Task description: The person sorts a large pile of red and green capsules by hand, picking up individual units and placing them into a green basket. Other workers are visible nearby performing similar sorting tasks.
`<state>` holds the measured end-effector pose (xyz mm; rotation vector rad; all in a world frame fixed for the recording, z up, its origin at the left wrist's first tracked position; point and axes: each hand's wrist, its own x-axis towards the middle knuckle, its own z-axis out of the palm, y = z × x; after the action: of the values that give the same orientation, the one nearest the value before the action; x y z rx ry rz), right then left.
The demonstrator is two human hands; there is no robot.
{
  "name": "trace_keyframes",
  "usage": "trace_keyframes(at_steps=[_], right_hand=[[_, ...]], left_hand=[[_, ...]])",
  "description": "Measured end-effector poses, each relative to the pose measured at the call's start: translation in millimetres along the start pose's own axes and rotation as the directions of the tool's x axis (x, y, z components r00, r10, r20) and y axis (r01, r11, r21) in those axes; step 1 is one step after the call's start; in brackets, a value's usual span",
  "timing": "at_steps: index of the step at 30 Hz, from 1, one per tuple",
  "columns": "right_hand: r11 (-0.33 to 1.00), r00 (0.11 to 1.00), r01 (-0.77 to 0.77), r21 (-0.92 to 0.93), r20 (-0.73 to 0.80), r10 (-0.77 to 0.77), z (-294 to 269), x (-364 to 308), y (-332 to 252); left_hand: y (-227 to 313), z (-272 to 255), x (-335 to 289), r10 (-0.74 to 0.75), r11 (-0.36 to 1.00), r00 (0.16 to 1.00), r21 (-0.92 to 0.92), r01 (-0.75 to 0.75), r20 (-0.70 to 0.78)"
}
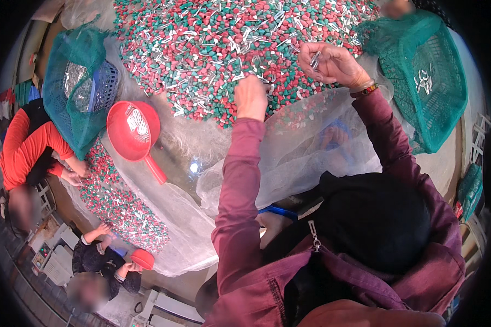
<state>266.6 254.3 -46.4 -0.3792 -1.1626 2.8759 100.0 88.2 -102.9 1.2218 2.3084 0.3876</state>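
A wide heap of small red, green and white pieces (202, 60), strewn with thin silvery strips, spreads in front of me. My left hand (251, 98) reaches into its near part, back of the hand up and fingers curled down. Silvery strips show beside its fingertips, but what the fingers grip is hidden. To the right, my right hand (333, 64) is turned palm up over the heap, its fingers curled around a few silvery strips (315, 60). A beaded bracelet (364, 91) circles that wrist.
A red scoop (126, 143) holding silvery strips lies left of the heap. Green-netted baskets stand left (52, 82) and right (447, 103), with strips inside. Clear sheeting (322, 147) covers the near edge. Two people work at a smaller heap (123, 210) on the left, one holding a small red scoop (143, 259).
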Motion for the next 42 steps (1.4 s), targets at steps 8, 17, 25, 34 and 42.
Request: trace_keyframes(at_steps=[8,17,25,34,42], right_hand=[[0.198,0.984,-0.012,-0.980,-0.047,-0.174,-12.7,53.4,45.7],[0.122,0.974,-0.005,-0.993,-0.032,-0.225,-18.6,60.1,61.1],[0.936,0.952,0.258,0.238,-0.229,-0.204,-11.2,3.6,4.7],[0.787,0.972,-0.029,-0.616,-0.201,-0.121,2.8,39.0,18.4],[-0.270,0.980,-0.132,-0.954,-0.085,-0.178,3.0,107.1,84.4]], left_hand=[[-38.9,-32.8,-11.2,-0.119,0.760,0.962,-0.601,0.249,0.247],[-37.1,-69.2,-50.8,0.335,-0.333,0.941,-0.930,0.156,0.038],[-6.1,-9.3,-12.4,0.078,0.996,0.995,-0.058,-0.075,0.057],[-36.5,-31.6,-18.4,0.010,0.522,0.973,-0.831,0.192,0.231],[-63.1,-102.2,-35.3,0.144,-0.280,0.990,-0.960,0.030,-0.011]])
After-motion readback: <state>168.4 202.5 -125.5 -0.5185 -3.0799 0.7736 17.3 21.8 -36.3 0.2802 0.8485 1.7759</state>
